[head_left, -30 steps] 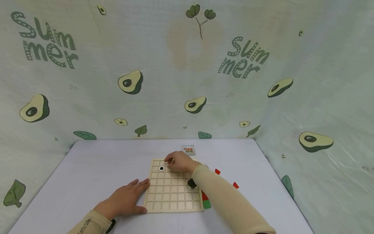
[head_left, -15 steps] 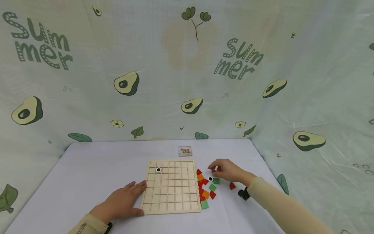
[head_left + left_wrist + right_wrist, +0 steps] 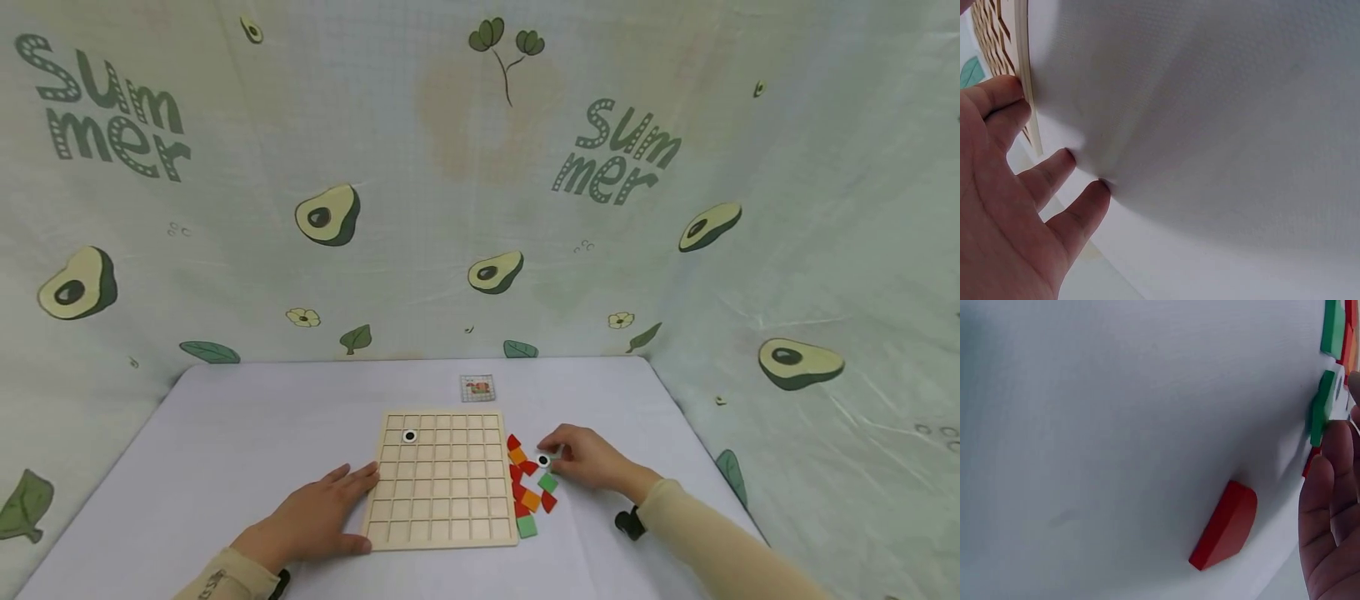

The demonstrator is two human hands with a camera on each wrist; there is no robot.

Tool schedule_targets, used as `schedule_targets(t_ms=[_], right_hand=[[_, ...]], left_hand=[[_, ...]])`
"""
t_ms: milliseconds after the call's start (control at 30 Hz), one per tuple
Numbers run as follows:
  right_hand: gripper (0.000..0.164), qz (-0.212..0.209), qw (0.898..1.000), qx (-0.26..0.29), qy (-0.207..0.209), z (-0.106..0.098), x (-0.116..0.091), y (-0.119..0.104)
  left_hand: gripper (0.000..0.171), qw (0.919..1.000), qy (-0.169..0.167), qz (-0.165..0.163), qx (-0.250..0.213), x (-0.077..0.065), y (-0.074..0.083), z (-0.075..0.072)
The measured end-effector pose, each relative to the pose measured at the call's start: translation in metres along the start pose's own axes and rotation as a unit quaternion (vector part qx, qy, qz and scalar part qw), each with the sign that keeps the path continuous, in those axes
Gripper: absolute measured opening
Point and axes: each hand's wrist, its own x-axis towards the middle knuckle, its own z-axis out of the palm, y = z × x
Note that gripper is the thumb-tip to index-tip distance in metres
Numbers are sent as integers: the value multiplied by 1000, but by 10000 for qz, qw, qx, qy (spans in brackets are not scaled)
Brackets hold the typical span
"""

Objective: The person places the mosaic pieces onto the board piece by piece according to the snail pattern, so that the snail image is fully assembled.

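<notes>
My left hand (image 3: 318, 512) rests beside the wooden grid board (image 3: 442, 487), its fingers spread and fingertips at the board's left edge. In the left wrist view, the left hand (image 3: 1010, 181) has some fingertips at the board's side and others on the white cloth. My right hand (image 3: 592, 458) is low over loose tiles right of the board. Its thumb and index fingertip are right at a white eye tile (image 3: 543, 460); I cannot tell whether they pinch it. In the right wrist view, a green tile (image 3: 1322, 409) lies by the fingers. Another eye tile (image 3: 409, 436) sits in the board's upper left.
Several red, orange (image 3: 531, 500) and green (image 3: 527, 526) tiles lie along the board's right side. A red rounded tile (image 3: 1225, 528) lies apart in the right wrist view. Behind the board is a small picture card (image 3: 477, 387). Printed cloth hangs around the white table (image 3: 285, 417).
My right hand has left the board's upper part, moved right to the loose tiles, then lowered slightly toward the eye tile there. The left hand stays at the board's edge.
</notes>
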Motion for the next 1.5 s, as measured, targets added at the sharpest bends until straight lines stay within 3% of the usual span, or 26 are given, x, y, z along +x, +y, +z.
schedule_targets(t_ms=[400, 1000, 1500], right_hand=[[24, 20, 9982, -594, 97, 11, 3, -1], [21, -14, 9948, -991, 215, 14, 5, 1], [24, 308, 9969, -487, 543, 6, 6, 2]], left_hand=[[98, 10000, 20, 76, 29, 0, 0, 2], [98, 9999, -29, 119, 55, 0, 0, 1], [98, 9999, -61, -96, 12, 0, 2, 1]])
